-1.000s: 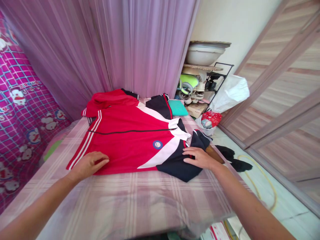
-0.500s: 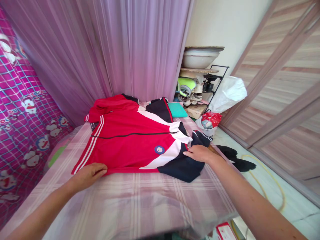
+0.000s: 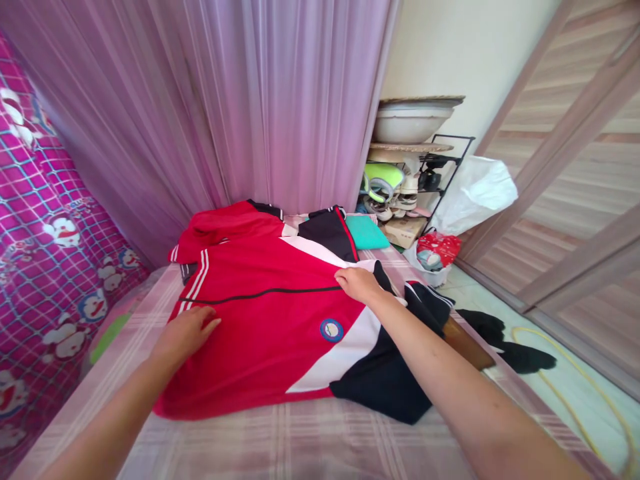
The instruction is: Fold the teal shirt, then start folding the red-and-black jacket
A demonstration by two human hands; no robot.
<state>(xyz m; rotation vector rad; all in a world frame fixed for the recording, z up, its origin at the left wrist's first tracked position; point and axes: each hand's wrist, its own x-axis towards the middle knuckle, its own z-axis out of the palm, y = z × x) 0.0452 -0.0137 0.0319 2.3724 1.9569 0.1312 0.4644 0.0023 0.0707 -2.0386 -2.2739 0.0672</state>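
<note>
A red jacket (image 3: 260,333) with white and navy panels, white side stripes and a round blue badge lies flat on a plaid-covered surface (image 3: 280,447). My left hand (image 3: 185,331) rests flat on the jacket's left part, fingers stretched out beside the white stripes. My right hand (image 3: 357,283) lies on the jacket near the end of the dark zipper line by the collar, fingers flat on the cloth. A navy sleeve (image 3: 390,380) spreads under my right forearm. More red and dark clothing (image 3: 230,223) lies bunched behind the jacket.
A pink curtain (image 3: 225,113) hangs behind. A pink cartoon-print cloth (image 3: 45,227) is at left. At right stand a black rack (image 3: 410,180) with shoes and a basin, a white bag (image 3: 475,193), a red bag (image 3: 433,248), wooden doors and a yellow hose (image 3: 575,393) on the floor.
My right hand has moved from the navy sleeve up to the collar end of the zipper. My left hand has slid from the hem further onto the jacket. The view has moved closer.
</note>
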